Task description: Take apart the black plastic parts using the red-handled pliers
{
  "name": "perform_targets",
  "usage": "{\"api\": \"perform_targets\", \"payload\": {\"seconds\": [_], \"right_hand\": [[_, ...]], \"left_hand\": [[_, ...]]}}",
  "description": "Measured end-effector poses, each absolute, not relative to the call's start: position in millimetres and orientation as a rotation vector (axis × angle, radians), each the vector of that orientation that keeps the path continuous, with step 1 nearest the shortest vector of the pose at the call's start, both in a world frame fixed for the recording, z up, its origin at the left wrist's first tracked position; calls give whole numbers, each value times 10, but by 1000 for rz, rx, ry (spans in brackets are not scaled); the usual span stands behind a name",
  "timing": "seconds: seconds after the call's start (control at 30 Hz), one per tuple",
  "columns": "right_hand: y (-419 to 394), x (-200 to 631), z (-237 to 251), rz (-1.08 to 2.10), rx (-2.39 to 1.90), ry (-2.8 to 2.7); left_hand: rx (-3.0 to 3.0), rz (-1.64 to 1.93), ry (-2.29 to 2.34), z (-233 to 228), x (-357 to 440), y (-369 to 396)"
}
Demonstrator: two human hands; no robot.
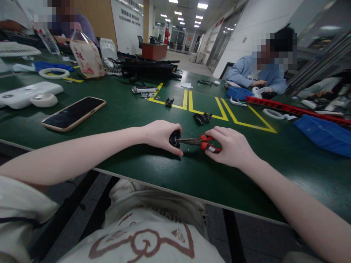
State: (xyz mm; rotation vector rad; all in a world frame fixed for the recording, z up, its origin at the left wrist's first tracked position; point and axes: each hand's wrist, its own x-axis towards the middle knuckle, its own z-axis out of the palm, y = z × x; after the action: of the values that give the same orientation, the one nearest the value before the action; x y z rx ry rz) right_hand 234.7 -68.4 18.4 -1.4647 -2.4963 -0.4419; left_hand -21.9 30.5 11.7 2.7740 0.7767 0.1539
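My left hand [160, 134] grips a small black plastic part [174, 139] pressed down on the green table [131, 120]. My right hand [231, 145] is closed around the red handles of a pair of needle-nose pliers [199, 141]. The pliers' dark jaws point left and meet the black part. Two more small black parts lie beyond my hands: a cluster [202, 117] just past the pliers and a single piece [169, 102] farther back by the yellow floor-tape lines.
A phone [74, 113] lies face up at the left, near a white device [26, 94] and tape rolls [54, 73]. Blue bins [323, 133] and a red rail [290, 108] sit at the right. Two other people sit at the table's far side.
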Motion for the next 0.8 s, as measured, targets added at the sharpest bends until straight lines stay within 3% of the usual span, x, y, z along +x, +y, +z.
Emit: {"api": "perform_targets", "payload": {"seconds": [0.5, 0.67, 0.8], "right_hand": [[-677, 2292, 182, 258, -1654, -2383], [-680, 2278, 191, 270, -1673, -2377], [-704, 2267, 196, 90, -1640, -2413]], "left_hand": [[2783, 158, 775, 146, -226, 276], [2784, 167, 779, 143, -228, 273], [2740, 163, 790, 146, -223, 280]]}}
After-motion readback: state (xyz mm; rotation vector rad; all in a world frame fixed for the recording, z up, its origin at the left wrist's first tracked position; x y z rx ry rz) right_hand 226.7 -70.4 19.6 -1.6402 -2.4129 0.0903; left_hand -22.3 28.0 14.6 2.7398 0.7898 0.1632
